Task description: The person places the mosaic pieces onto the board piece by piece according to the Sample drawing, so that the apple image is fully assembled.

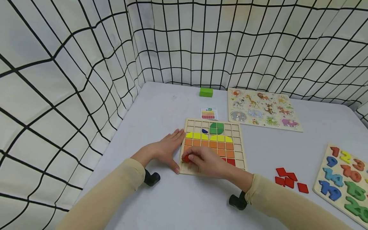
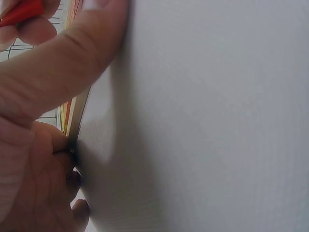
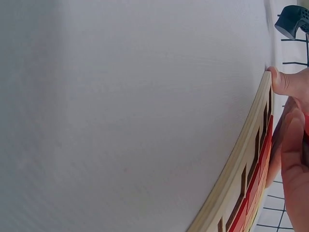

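Note:
A wooden grid board point(image 1: 238, 147) lies on the table with green, blue, yellow, orange and red pieces in its squares. Along its left edge rests my left hand point(image 1: 166, 148), fingers straight, with the thumb by the near left corner. My right hand point(image 1: 208, 161) pinches a red tile point(image 1: 187, 158) over the left end of the red row. The left wrist view shows that red tile point(image 2: 21, 12) tilted between the fingertips. Part of the red row is hidden under my right hand. A small picture card point(image 1: 209, 113) showing a similar pattern lies just beyond the board.
Several loose red tiles point(image 1: 289, 182) lie right of the board. Farther right is a number puzzle point(image 1: 319, 188), and an animal puzzle point(image 1: 293, 127) sits at the back. A green block point(image 1: 206, 92) stands near the far edge. Black netting point(image 1: 178, 51) surrounds the table point(image 1: 161, 105).

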A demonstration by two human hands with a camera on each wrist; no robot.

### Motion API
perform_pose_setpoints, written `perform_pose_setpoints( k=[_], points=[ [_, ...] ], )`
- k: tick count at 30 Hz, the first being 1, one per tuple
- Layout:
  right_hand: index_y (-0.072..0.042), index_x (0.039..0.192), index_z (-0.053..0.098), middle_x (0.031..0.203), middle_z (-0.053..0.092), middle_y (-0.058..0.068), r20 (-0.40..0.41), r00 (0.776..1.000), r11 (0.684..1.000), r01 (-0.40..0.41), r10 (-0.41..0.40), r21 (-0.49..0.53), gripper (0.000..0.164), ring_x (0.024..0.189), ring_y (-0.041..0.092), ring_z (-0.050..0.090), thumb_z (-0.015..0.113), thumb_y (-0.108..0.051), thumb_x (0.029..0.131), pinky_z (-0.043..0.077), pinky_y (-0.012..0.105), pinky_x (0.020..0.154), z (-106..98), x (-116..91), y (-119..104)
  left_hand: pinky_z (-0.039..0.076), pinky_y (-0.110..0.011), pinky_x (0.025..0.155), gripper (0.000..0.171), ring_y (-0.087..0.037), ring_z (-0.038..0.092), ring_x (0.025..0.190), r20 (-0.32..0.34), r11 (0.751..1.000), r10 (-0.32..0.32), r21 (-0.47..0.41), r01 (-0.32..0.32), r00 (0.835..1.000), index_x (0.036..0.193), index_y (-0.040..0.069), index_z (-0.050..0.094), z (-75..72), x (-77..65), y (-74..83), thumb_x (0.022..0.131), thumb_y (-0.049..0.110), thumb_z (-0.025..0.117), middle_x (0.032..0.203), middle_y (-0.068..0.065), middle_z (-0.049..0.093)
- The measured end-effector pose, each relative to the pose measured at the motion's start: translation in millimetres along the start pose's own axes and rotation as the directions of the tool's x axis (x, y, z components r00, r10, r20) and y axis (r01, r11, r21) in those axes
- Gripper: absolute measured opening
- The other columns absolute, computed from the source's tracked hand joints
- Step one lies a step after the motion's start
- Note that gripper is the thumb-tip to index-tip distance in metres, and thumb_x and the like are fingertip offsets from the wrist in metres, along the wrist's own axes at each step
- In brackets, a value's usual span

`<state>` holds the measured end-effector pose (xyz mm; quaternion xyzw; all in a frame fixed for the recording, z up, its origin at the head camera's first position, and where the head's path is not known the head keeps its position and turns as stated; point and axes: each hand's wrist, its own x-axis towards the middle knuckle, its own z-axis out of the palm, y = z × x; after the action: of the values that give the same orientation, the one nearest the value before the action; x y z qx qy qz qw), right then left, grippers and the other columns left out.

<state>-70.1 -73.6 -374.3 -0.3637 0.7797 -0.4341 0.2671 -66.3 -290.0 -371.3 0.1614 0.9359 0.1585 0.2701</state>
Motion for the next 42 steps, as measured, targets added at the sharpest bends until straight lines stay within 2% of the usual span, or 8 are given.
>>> perform_pose_setpoints(
  k=[7,11,16,33,37,40,41,42],
  points=[
    [-0.01,0.107,0.073,0.096,0.072,0.001,-0.058,0.993,0.995,-0.101,0.102,0.025,0.011,0.081,0.014,0.065,0.065,-0.008,0.1,0.058,0.021,0.073,5,4,-2,0.006,-0.051,0.131,0.137,-0.031,-0.007,0.161,0.003,1.0,-0.013,0.009,0.013,1.0,0.164,0.003,0.003,-0.7,-1.5,-1.0,0.071,0.049,0.091,0.174,-0.013,-0.003],
    [-0.01,0.1,0.073,0.084,0.073,-0.001,-0.089,0.987,0.99,-0.134,0.13,-0.034,0.004,0.069,0.011,0.063,0.07,-0.012,0.097,0.054,0.02,0.065,8,5,-2,0.005,-0.052,0.131,0.136,-0.032,-0.007,0.161,0.005,1.0,-0.007,0.005,0.007,1.0,0.164,0.003,0.003,-1.6,-1.6,0.6,0.071,0.048,0.091,0.174,-0.014,-0.002],
    [-0.009,0.093,0.073,0.08,0.07,-0.003,-0.128,0.987,0.984,-0.115,0.098,-0.136,0.004,0.07,0.009,0.059,0.073,-0.013,0.094,0.051,0.018,0.065,10,5,0,0.006,-0.05,0.131,0.135,-0.031,-0.008,0.161,0.007,1.0,-0.004,0.016,0.003,1.0,0.164,0.003,0.003,-1.3,0.4,2.6,0.072,0.049,0.09,0.174,-0.013,-0.002],
    [-0.008,0.088,0.078,0.073,0.07,-0.004,-0.15,0.979,0.962,-0.169,0.138,-0.215,0.006,0.065,0.008,0.058,0.079,-0.013,0.089,0.051,0.019,0.06,17,6,-2,0.005,-0.05,0.131,0.136,-0.03,-0.008,0.161,0.011,1.0,-0.021,0.016,0.021,1.0,0.164,0.004,0.002,-0.4,-0.3,1.5,0.072,0.05,0.09,0.174,-0.012,-0.004],
    [-0.007,0.091,0.079,0.075,0.072,-0.003,-0.141,0.984,0.963,-0.143,0.112,-0.231,0.006,0.066,0.009,0.058,0.077,-0.013,0.091,0.051,0.019,0.06,15,3,-5,0.005,-0.05,0.131,0.136,-0.031,-0.008,0.161,0.012,1.0,-0.014,0.016,0.014,1.0,0.164,0.002,0.002,-0.4,-0.8,1.1,0.072,0.05,0.09,0.174,-0.013,-0.003],
    [-0.007,0.097,0.081,0.083,0.074,-0.001,-0.109,0.994,0.919,-0.017,-0.028,-0.393,0.008,0.073,0.011,0.061,0.075,-0.009,0.092,0.055,0.021,0.067,12,-4,-6,0.005,-0.05,0.131,0.136,-0.03,-0.009,0.161,0.015,1.0,-0.013,0.015,0.012,1.0,0.164,0.003,0.001,-0.9,-1.4,1.4,0.072,0.049,0.09,0.174,-0.013,-0.004],
    [-0.008,0.1,0.081,0.087,0.074,0.0,-0.084,0.992,0.876,0.046,-0.098,-0.48,0.011,0.077,0.012,0.062,0.075,-0.008,0.091,0.056,0.022,0.07,11,-7,-6,0.005,-0.05,0.131,0.136,-0.03,-0.009,0.161,0.016,1.0,-0.015,0.018,0.015,1.0,0.164,0.003,0.001,-1.0,-1.4,1.3,0.072,0.05,0.09,0.174,-0.013,-0.004],
    [-0.011,0.104,0.081,0.092,0.074,0.001,-0.049,0.985,0.808,0.109,-0.168,-0.579,0.015,0.082,0.014,0.063,0.076,-0.008,0.091,0.058,0.024,0.075,11,-10,-5,0.005,-0.05,0.131,0.136,-0.03,-0.009,0.161,0.015,1.0,-0.017,0.017,0.016,1.0,0.164,0.003,0.001,-1.2,-1.7,1.4,0.072,0.05,0.09,0.174,-0.013,-0.004]
  ],
)
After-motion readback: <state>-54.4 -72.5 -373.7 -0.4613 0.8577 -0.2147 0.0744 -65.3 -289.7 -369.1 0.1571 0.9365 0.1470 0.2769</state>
